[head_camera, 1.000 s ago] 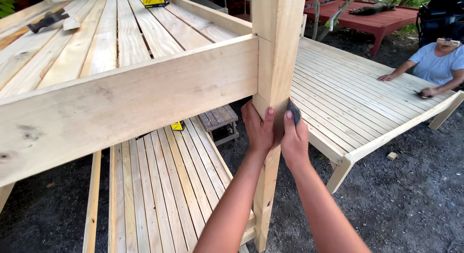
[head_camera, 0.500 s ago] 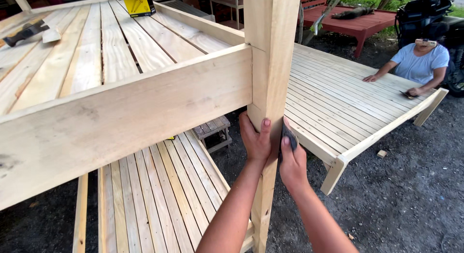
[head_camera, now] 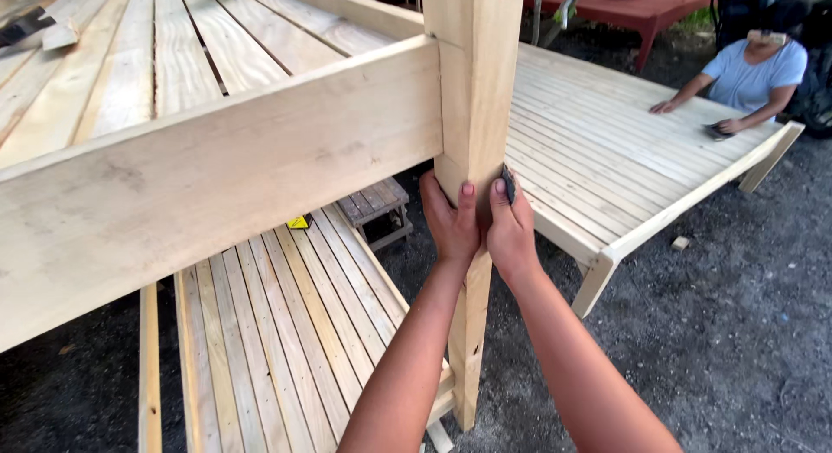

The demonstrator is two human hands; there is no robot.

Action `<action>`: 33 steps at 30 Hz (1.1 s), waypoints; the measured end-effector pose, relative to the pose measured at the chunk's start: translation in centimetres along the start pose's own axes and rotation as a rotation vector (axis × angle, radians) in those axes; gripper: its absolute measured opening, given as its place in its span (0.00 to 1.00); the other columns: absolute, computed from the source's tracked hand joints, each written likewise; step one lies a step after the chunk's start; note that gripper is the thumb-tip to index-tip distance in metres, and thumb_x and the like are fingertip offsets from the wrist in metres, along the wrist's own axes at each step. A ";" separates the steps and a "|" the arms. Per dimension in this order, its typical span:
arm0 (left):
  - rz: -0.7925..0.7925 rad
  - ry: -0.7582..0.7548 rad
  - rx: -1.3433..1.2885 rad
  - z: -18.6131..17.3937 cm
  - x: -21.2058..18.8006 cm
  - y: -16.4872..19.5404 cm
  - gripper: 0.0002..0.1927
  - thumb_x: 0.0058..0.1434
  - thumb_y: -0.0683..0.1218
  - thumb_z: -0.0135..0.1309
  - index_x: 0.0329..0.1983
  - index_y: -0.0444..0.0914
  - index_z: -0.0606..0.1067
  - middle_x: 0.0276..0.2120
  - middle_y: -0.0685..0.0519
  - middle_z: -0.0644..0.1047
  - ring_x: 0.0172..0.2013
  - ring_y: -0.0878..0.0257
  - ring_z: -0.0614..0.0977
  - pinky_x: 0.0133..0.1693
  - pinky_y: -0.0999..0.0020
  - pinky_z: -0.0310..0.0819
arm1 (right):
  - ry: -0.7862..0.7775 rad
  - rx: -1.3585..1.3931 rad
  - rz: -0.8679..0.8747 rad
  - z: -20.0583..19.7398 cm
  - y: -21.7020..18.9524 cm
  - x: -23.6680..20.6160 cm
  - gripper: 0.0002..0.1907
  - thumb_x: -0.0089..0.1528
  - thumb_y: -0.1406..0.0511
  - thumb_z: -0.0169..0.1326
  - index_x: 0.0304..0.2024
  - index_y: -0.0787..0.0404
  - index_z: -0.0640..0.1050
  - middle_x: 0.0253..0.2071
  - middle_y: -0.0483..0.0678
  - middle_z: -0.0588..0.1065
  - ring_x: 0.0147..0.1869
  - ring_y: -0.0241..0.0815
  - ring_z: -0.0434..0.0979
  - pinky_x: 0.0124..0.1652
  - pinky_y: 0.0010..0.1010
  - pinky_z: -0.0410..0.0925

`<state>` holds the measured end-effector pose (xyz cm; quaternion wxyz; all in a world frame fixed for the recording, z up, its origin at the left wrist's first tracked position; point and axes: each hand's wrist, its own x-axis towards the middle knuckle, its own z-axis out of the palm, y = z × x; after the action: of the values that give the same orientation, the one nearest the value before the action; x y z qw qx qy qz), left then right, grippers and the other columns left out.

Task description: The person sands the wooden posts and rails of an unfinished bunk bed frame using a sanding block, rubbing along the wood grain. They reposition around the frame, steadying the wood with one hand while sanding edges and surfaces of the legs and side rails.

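— So, what do the hands have hold of?

— Both clasp the pale square wooden corner post (head_camera: pixel 472 115) of the slatted bench frame, just below where the broad side rail (head_camera: pixel 217 171) butts into it. The left hand (head_camera: pixel 451 219) wraps the near face, fingers closed round the edge. The right hand (head_camera: pixel 511 228) presses a small dark sanding pad (head_camera: pixel 508 183) flat against the post's right face, thumb on the front.

— Where might it go wrong?

— I'd judge the pad is small and held only by fingertip pressure, so it could slip out and drop onto the dark gravel ground (head_camera: pixel 719 332). The post's corner looks sharp and raw; a palm sliding along it could pick up a splinter.

— What sits beyond?

— Under the rail lies a lower slatted panel (head_camera: pixel 277 349), and past its far edge a small dark wooden stool (head_camera: pixel 377 206) with a yellow box (head_camera: pixel 299 221) beside it. Further right, a second slatted platform (head_camera: pixel 598 150) stands on short legs, and at its far corner another person in a light blue shirt (head_camera: pixel 750 76) leans over it, hands on the slats.
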<state>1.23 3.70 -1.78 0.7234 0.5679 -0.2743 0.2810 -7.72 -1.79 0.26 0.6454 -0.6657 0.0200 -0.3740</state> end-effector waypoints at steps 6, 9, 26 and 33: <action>0.060 0.017 -0.006 0.1 0.0 -0.1 0.40 0.66 0.71 0.48 0.58 0.30 0.67 0.49 0.39 0.72 0.50 0.48 0.76 0.54 0.54 0.69 | -0.054 -0.151 -0.300 -0.5 -0.2 -0.2 0.26 0.76 0.62 0.38 0.73 0.70 0.61 0.73 0.56 0.63 0.78 0.44 0.56 0.72 0.35 0.50; 0.030 0.010 0.004 0.1 0.0 -0.3 0.39 0.67 0.71 0.48 0.57 0.31 0.67 0.49 0.40 0.72 0.50 0.48 0.76 0.54 0.54 0.70 | -0.021 -0.045 -0.120 -0.3 -0.4 -0.4 0.25 0.74 0.62 0.38 0.72 0.66 0.64 0.68 0.55 0.69 0.71 0.43 0.64 0.69 0.34 0.57; 0.068 0.038 0.034 0.3 -0.1 -0.1 0.41 0.66 0.73 0.46 0.56 0.31 0.68 0.48 0.39 0.72 0.49 0.48 0.76 0.53 0.54 0.69 | 0.012 -0.439 -0.361 -0.8 -2.0 -0.8 0.25 0.74 0.63 0.40 0.71 0.68 0.64 0.68 0.63 0.69 0.72 0.56 0.67 0.67 0.38 0.57; 0.029 0.026 0.025 0.3 -0.2 0.2 0.39 0.66 0.73 0.46 0.53 0.31 0.68 0.46 0.41 0.72 0.47 0.50 0.76 0.52 0.56 0.70 | -0.016 -0.294 -0.166 -1.3 -0.6 -1.4 0.25 0.73 0.63 0.40 0.71 0.66 0.65 0.69 0.56 0.70 0.74 0.45 0.67 0.69 0.33 0.57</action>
<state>0.92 3.43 -1.74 0.7155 0.5692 -0.2696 0.3023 -9.66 -2.07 -0.02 0.5080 -0.7554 0.0141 -0.4136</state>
